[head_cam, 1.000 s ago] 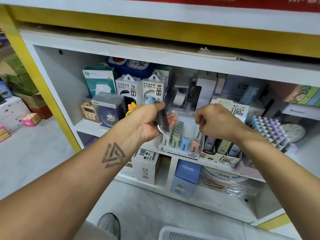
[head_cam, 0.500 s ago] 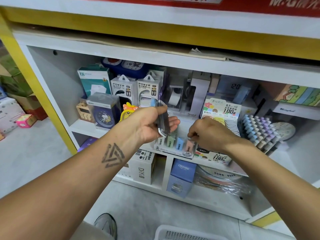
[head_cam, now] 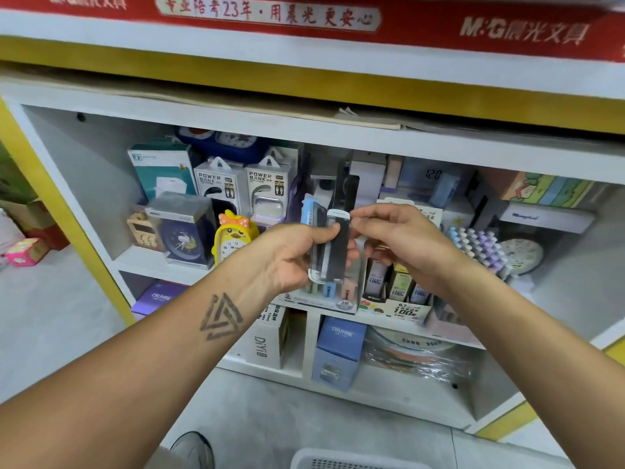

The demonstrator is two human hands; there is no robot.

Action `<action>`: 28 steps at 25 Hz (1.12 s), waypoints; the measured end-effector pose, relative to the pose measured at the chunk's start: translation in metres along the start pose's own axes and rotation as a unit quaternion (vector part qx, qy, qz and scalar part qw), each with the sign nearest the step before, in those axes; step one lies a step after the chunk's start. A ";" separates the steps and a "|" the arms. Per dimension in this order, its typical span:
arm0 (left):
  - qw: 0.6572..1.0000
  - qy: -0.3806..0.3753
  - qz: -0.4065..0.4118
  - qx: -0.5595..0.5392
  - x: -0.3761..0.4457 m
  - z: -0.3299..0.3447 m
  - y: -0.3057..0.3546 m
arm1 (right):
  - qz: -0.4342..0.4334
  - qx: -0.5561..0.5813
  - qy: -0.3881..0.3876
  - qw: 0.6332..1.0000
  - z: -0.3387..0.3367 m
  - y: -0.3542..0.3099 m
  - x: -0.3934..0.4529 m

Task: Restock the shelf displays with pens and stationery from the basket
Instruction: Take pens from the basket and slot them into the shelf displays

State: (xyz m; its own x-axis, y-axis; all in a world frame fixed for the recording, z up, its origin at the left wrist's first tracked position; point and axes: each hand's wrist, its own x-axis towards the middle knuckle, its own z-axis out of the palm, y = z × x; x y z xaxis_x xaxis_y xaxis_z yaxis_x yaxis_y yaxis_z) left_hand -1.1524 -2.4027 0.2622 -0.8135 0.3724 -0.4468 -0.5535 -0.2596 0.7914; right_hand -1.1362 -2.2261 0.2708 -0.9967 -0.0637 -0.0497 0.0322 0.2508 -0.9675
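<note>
The left hand (head_cam: 291,258) grasps a stack of slim packs (head_cam: 329,245) upright in front of the shelf (head_cam: 142,262), thumb across the front, fingers (head_cam: 351,253) curled behind. The right hand (head_cam: 402,242) meets the stack at its top right corner, thumb and forefinger pinching the front pack's white cap; its other fingers are loosely curled.

The stack hangs in the air just before the refill boxes (head_cam: 392,289), which stand at the shelf's front edge. To the left, a yellow clock (head_cam: 233,238) and a blue clock box (head_cam: 182,231) crowd the shelf; to the right stands a rack of pastel pens (head_cam: 480,248). The basket (head_cam: 338,460) rim shows at the bottom, on the floor.

The front pack is black with a white cap, in clear plastic; a blue-edged pack sits behind it.
</note>
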 end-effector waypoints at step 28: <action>0.994 -0.094 -0.053 -0.025 0.018 0.062 -0.026 | -0.168 -0.570 0.048 0.803 -0.097 0.034 -0.037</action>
State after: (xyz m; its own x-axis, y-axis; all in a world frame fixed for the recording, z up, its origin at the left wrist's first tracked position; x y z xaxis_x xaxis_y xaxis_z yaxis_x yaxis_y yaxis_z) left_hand -1.1417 -2.3336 0.2594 -0.7053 0.5585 -0.4367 -0.6457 -0.2518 0.7209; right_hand -1.1055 -2.1214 0.2636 -0.9380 -0.2510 0.2392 -0.2733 0.9598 -0.0643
